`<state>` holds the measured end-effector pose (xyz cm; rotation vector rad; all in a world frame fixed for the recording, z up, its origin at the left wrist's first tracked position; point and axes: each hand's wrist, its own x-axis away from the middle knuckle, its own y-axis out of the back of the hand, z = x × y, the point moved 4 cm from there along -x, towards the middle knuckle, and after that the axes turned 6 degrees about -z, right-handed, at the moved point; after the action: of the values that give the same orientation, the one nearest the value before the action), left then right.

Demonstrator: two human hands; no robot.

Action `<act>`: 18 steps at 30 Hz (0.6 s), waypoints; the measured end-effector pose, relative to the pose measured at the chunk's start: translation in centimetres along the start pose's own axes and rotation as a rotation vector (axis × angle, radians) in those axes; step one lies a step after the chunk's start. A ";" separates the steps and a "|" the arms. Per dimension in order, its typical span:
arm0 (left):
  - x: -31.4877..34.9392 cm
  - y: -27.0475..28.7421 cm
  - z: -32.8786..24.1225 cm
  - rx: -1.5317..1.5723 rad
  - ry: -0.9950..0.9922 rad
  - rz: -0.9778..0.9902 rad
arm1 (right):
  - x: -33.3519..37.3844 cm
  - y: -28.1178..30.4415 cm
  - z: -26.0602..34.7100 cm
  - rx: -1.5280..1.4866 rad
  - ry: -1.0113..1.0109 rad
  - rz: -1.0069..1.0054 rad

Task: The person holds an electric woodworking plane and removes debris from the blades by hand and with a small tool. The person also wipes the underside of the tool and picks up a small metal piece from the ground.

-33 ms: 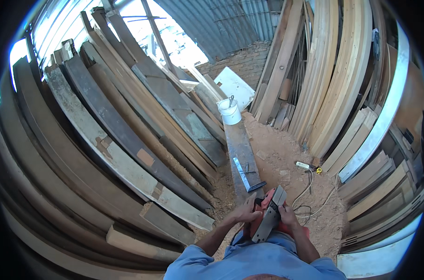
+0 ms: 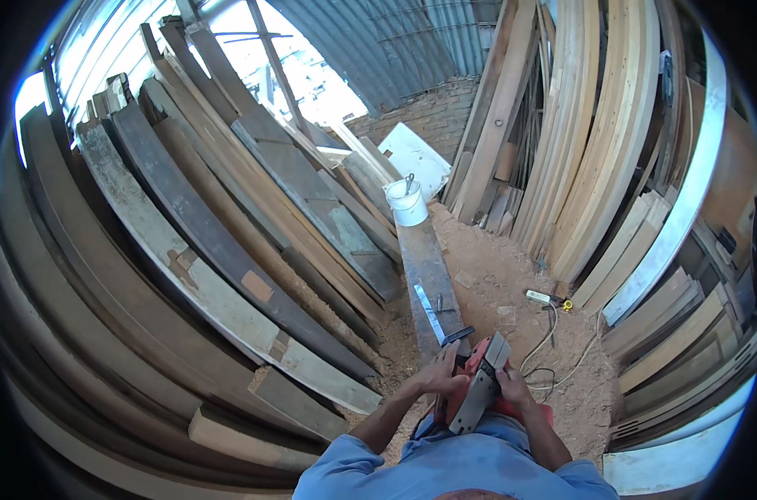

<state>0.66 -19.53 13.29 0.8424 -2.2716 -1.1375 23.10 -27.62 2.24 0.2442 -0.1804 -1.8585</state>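
Observation:
A red and grey electric planer (image 2: pixel 478 390) is held close in front of my body, tilted so that its flat grey underside faces up. My left hand (image 2: pixel 442 374) is closed on its red left side. Around the right edge, my right hand (image 2: pixel 512 386) grips it, with some fingers hidden behind the tool. Just beyond lies a try square (image 2: pixel 429 313) with a pale blade and dark stock, on a long dusty plank (image 2: pixel 449 283). Beside its blade rests a small dark metal piece (image 2: pixel 440 302), too small to name.
A white bucket (image 2: pixel 409 208) with a tool in it stands at the plank's far end. Long boards (image 2: pixel 220 217) lean densely on the left, more timber (image 2: pixel 599 142) on the right. A power strip (image 2: pixel 539 296), a yellow item (image 2: pixel 567 305) and a looping cord (image 2: pixel 578 365) lie on the dusty floor.

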 end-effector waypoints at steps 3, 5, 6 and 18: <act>-4.5 0.9 1.0 0.419 0.002 0.138 | -0.4 -0.6 2.9 0.130 -0.108 0.050; -6.1 0.2 1.4 0.400 -0.056 0.143 | -1.0 -1.5 2.9 0.255 -0.096 0.005; -6.4 0.0 1.7 0.382 -0.118 0.133 | -1.3 -1.8 3.1 0.319 -0.090 -0.015; -5.3 1.3 0.7 0.427 0.083 0.114 | -0.7 -2.4 9.3 0.232 -0.012 -0.052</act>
<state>3.50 -14.85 13.34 0.8796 -2.4946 -0.5614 18.71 -26.23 10.66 0.4007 -0.4019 -1.8906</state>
